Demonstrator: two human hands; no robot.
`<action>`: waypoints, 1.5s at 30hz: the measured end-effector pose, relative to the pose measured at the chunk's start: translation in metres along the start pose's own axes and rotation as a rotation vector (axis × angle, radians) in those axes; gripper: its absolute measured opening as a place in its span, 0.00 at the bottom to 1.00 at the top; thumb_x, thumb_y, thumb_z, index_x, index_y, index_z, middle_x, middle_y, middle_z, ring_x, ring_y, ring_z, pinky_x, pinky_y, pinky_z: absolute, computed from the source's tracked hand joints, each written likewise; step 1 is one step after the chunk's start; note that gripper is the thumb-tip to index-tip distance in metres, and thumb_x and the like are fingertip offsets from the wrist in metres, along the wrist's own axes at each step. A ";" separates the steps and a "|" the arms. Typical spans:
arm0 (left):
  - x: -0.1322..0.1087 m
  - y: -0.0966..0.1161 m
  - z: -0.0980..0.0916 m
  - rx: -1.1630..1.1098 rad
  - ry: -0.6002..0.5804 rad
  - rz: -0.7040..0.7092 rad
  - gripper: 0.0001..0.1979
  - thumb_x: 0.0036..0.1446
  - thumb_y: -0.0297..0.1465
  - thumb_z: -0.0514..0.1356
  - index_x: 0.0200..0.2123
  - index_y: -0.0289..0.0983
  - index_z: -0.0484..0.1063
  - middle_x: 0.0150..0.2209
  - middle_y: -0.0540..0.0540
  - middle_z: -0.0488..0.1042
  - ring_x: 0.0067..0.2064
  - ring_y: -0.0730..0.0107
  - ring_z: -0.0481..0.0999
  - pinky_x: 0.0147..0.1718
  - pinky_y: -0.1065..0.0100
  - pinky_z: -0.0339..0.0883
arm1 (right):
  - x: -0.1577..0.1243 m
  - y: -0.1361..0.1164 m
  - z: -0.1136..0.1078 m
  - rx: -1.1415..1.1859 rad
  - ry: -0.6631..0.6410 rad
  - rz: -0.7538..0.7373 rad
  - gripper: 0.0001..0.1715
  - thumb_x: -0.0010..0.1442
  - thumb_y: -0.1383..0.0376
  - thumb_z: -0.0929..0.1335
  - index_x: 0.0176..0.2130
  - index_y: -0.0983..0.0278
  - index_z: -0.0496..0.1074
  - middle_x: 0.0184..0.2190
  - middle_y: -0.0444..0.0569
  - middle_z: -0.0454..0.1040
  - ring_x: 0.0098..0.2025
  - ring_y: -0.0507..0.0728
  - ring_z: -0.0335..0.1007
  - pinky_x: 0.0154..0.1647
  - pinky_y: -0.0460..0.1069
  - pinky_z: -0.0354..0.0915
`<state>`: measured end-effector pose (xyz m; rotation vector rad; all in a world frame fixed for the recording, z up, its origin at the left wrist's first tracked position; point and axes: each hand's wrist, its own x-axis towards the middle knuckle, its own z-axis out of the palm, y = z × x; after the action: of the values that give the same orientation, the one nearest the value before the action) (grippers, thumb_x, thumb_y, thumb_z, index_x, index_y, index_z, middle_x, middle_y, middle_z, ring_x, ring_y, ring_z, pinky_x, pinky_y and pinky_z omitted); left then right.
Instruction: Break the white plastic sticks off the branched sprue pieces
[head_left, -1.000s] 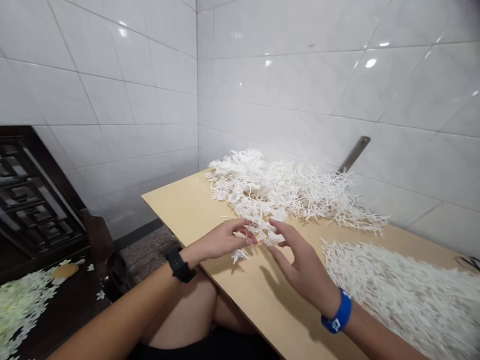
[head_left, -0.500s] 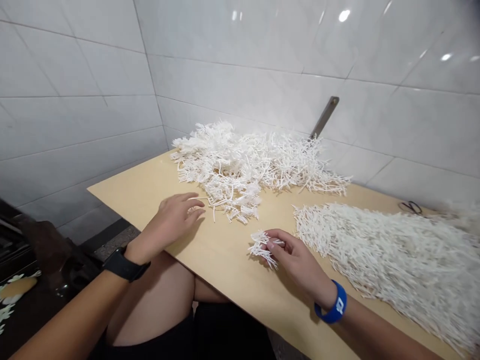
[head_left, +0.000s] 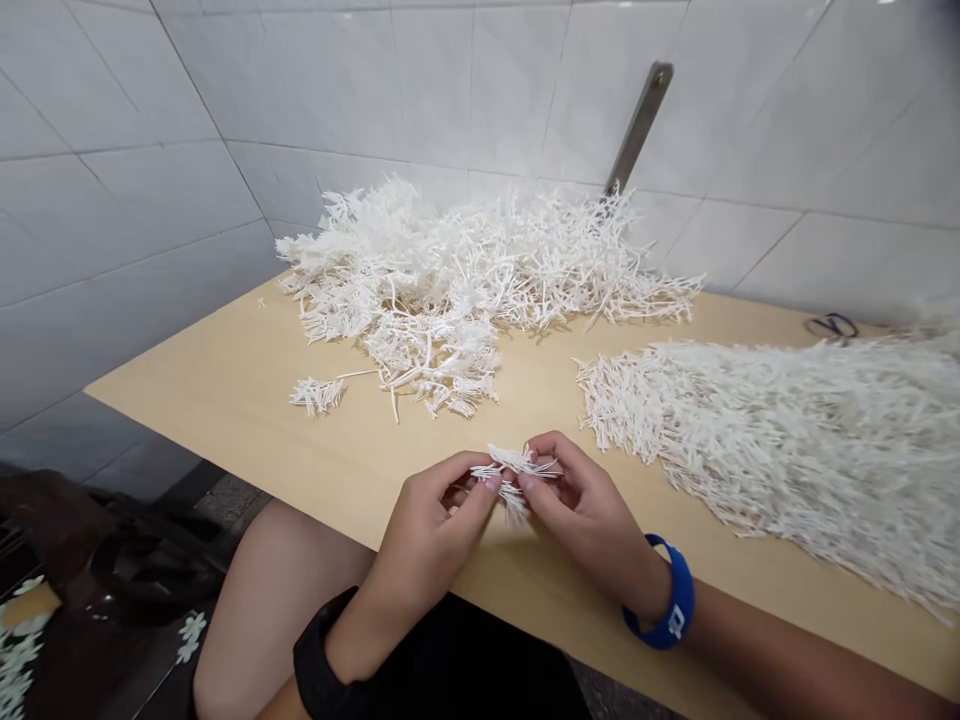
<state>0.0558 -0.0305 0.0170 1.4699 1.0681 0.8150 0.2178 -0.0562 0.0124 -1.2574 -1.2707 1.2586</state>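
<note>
Above the front edge of the wooden board (head_left: 225, 390), my two hands meet around a small bunch of white branched sprigs (head_left: 516, 462). My left hand (head_left: 439, 515) pinches the bunch from the left, thumb on top. From the other side, my right hand (head_left: 589, 505) grips it between thumb and fingers. The sprigs are thin, stick-like and fanned at their ends; their exact material I cannot tell. Farther back lies a loose heap of the same white sprigs (head_left: 450, 260). A small separate clump (head_left: 317, 395) rests at its left front.
On the right spreads a dense bed of white sprigs (head_left: 787, 450). A flat metal bar (head_left: 637, 130) leans on the tiled wall (head_left: 337, 80) behind the heap. A dark loop (head_left: 832, 325) lies at the back right. Dark furniture with white flower shapes (head_left: 191, 635) stands lower left.
My left hand has left the heap's front edge and come right to the bunch in my right hand. A small clump now shows left of the heap. The view has shifted.
</note>
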 end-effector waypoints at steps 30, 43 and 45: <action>-0.002 0.005 -0.001 -0.017 -0.027 0.140 0.10 0.58 0.35 0.62 0.40 0.39 0.81 0.45 0.45 0.81 0.50 0.61 0.77 0.49 0.67 0.70 | 0.002 -0.003 -0.002 -0.474 -0.252 -0.325 0.18 0.67 0.63 0.59 0.28 0.63 0.68 0.28 0.45 0.73 0.30 0.53 0.68 0.34 0.47 0.61; 0.017 0.000 -0.033 -0.037 0.304 0.069 0.17 0.58 0.39 0.61 0.45 0.34 0.77 0.38 0.42 0.81 0.35 0.66 0.80 0.34 0.67 0.76 | -0.003 -0.004 -0.003 -0.526 -0.220 -0.328 0.20 0.68 0.62 0.59 0.24 0.62 0.65 0.21 0.44 0.68 0.25 0.52 0.64 0.31 0.47 0.59; 0.016 0.001 -0.025 -0.010 0.160 0.105 0.17 0.59 0.36 0.60 0.49 0.36 0.76 0.45 0.41 0.81 0.43 0.62 0.81 0.45 0.63 0.75 | -0.001 -0.004 -0.002 -0.531 -0.137 -0.283 0.19 0.67 0.63 0.61 0.26 0.62 0.68 0.23 0.44 0.71 0.27 0.52 0.67 0.32 0.47 0.60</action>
<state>0.0388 -0.0065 0.0210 1.4811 1.1103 1.0251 0.2200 -0.0567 0.0163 -1.3021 -1.8926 0.8399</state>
